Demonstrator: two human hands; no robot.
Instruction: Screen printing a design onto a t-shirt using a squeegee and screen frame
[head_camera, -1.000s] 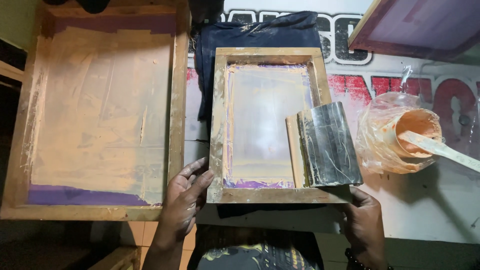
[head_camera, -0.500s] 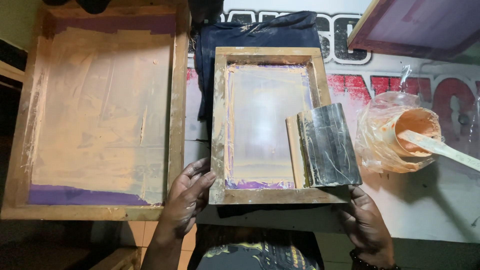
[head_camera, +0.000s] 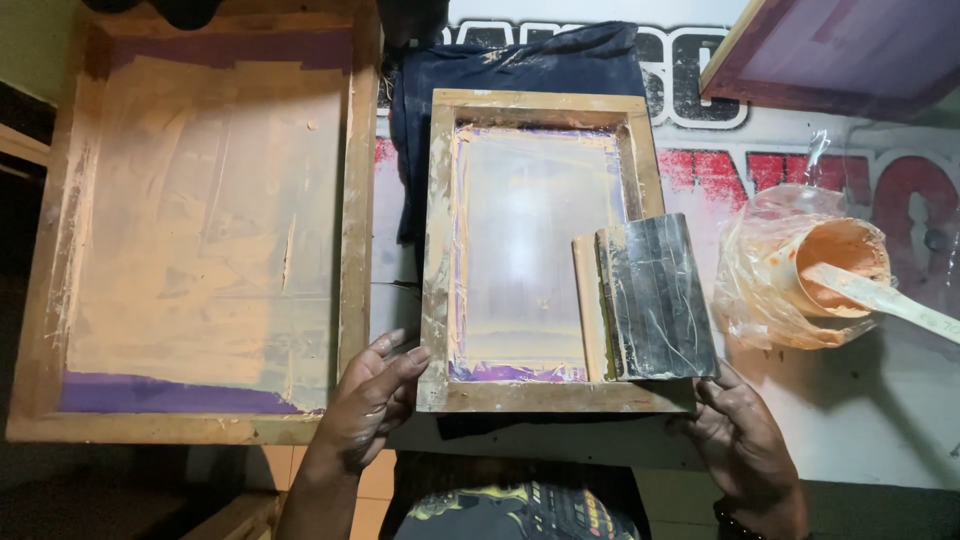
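A small wooden printing screen frame (head_camera: 437, 250) lies on a dark blue cloth (head_camera: 520, 70) on the table. A squeegee (head_camera: 650, 297) with a dark blade and pale wooden handle rests on the frame's right side. My left hand (head_camera: 372, 402) lies at the frame's near left corner, fingers touching its wood. At the near right corner my right hand (head_camera: 740, 440) has its fingertips against the frame's edge, just under the squeegee. Neither hand holds anything.
A large wooden screen frame (head_camera: 355, 220) smeared with pale orange ink lies to the left. A plastic-wrapped tub of orange ink (head_camera: 830, 270) with a flat stirring stick (head_camera: 890, 298) stands at the right. Another purple screen (head_camera: 850, 50) leans at the far right.
My right hand has slid slightly down and to the right along the frame's near corner. The left hand and the frame stay put.
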